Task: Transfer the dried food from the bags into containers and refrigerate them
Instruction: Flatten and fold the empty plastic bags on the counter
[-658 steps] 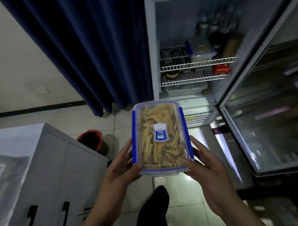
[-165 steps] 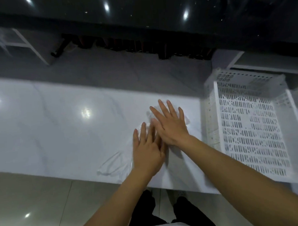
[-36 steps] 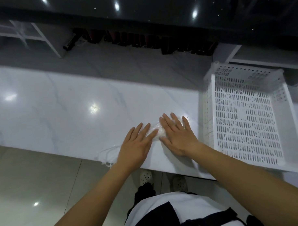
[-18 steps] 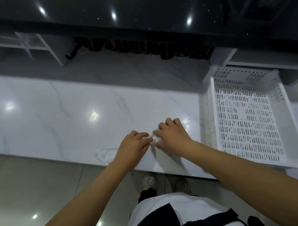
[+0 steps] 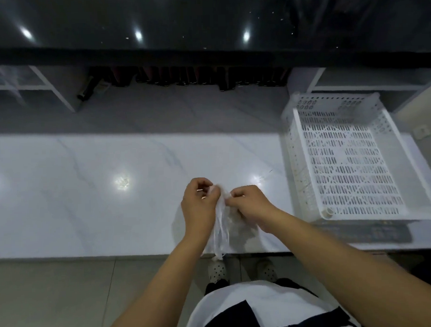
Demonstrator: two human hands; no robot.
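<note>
The fingers of the left hand [image 5: 199, 208] are curled tight, pinching the top of a crumpled clear plastic bag [image 5: 221, 226], and the fingers of the right hand [image 5: 250, 206] are curled in the same way on the bag's other side, so that the two fists nearly touch over the gathered plastic. The bag is held up off the surface between both hands, bunched at the top, and its loose end hangs down in thin translucent folds as far as the near edge of the countertop [image 5: 88, 192]. Whether anything lies inside the bag cannot be told; it looks thin and limp. Both bare forearms reach forward from the bottom of the view, the right one crossing in from the lower right. The countertop is white with faint grey veins and shows bright spots of reflected light. On its right end sits a white perforated plastic basket [image 5: 292, 160], well apart from the hands, with slotted floor and walls and nothing visible in it. A dark flat panel [image 5: 373, 233] lies just in front of the basket at the counter's near edge. Beyond the counter runs a grey ledge with a row of dark bottles [image 5: 182, 76] under a glossy black surface. Below, pale floor tiles [image 5: 55, 298] and the person's two perforated shoes [image 5: 217, 269] show.
</note>
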